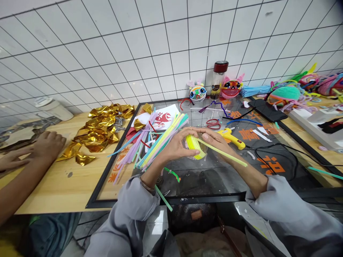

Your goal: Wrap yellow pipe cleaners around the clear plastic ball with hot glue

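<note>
Between both hands is a rounded, clear-looking form wrapped in yellow pipe cleaner (193, 147). My left hand (177, 144) grips it from the left, thumb below and fingers over the top. From the right, my right hand (215, 140) closes on its upper side, and a loose yellow pipe cleaner strand (233, 157) sticks out past the wrist. Much of the form is hidden by my fingers. To the left of my left hand lies a bundle of pastel pipe cleaners (163, 141). A yellow glue gun (233, 138) and red-handled scissors (213, 124) lie beyond my right hand.
Crumpled gold foil (99, 128) and a co-worker's hands (48, 146) are at left. Along the wall stand decorated animal heads (197, 92) and a bottle (218, 80). A black phone (268, 110), black cable (284, 146) and white power strip (313, 128) are at right.
</note>
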`<state>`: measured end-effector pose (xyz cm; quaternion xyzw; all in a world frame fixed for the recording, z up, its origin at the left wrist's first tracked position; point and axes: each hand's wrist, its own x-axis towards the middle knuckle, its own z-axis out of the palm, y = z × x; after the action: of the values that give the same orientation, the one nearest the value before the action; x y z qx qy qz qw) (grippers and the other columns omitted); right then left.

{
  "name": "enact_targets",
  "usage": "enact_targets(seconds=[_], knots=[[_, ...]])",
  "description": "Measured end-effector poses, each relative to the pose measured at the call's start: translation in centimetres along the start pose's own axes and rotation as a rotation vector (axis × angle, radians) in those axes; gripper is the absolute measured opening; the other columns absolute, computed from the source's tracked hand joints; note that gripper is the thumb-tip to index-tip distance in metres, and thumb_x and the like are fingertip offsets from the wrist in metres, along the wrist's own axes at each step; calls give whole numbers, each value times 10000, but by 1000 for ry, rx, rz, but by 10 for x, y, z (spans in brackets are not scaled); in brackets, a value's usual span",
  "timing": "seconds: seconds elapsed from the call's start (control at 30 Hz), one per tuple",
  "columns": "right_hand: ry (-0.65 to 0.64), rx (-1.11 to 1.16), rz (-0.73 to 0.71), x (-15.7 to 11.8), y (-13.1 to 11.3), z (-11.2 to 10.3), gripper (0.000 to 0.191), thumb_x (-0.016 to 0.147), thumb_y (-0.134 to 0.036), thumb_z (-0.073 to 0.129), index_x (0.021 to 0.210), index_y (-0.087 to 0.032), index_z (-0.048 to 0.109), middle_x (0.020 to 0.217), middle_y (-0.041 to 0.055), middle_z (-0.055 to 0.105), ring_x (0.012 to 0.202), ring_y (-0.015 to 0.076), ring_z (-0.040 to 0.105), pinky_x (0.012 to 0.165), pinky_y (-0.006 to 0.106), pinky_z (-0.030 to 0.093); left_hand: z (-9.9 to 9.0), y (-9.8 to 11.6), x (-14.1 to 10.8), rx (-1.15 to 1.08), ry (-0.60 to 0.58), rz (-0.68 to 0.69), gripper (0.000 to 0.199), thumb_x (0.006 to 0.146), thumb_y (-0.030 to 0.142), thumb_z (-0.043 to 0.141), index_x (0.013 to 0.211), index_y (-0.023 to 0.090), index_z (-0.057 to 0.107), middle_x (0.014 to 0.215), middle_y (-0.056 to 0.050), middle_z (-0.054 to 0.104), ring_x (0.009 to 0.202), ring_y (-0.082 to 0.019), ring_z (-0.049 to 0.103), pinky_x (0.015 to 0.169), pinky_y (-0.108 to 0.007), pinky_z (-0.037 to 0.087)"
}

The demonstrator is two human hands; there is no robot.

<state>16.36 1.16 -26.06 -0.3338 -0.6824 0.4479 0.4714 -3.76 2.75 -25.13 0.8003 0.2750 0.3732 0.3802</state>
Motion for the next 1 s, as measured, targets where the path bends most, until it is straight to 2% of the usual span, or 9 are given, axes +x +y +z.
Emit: enact_targets(seconds=[0.57, 0.77, 0.9, 1.0], knots=[[-2, -19, 30, -1, 0, -2, 524, 868, -656, 580, 1187, -260, 709, 1274, 68, 695, 1222, 277, 611, 1072, 460, 439, 2, 0, -1, 15, 17, 27, 420, 694, 321, 807, 1040, 209, 597, 1304, -111, 594, 1261, -265, 562, 1116, -448, 399], [-2, 44, 13, -1, 5, -1, 455, 915, -595, 554, 1199, -267, 692, 1285, 49, 685, 1225, 252, 603, 1084, 427, 433, 3, -7, 0, 25, 11, 39, 427, 703, 339, 805, 1051, 217, 591, 1314, -100, 590, 1250, -254, 567, 1101, -422, 412], [41, 32, 21, -2, 8, -1, 455, 919, -593, 546, 1200, -258, 671, 1250, 50, 690, 1196, 247, 610, 1069, 428, 444, 2, -4, 0, 43, 10, 17, 418, 693, 341, 808, 1032, 207, 604, 1274, -100, 604, 1228, -261, 575, 1096, -433, 407], [20, 23, 2, -2, 7, -2, 429, 940, -577, 519, 1181, -258, 675, 1249, 44, 691, 1195, 240, 611, 1066, 420, 445, 2, -2, 0, 36, 7, 5, 419, 689, 347, 807, 1028, 205, 607, 1290, -106, 602, 1236, -263, 572, 1101, -439, 402]])
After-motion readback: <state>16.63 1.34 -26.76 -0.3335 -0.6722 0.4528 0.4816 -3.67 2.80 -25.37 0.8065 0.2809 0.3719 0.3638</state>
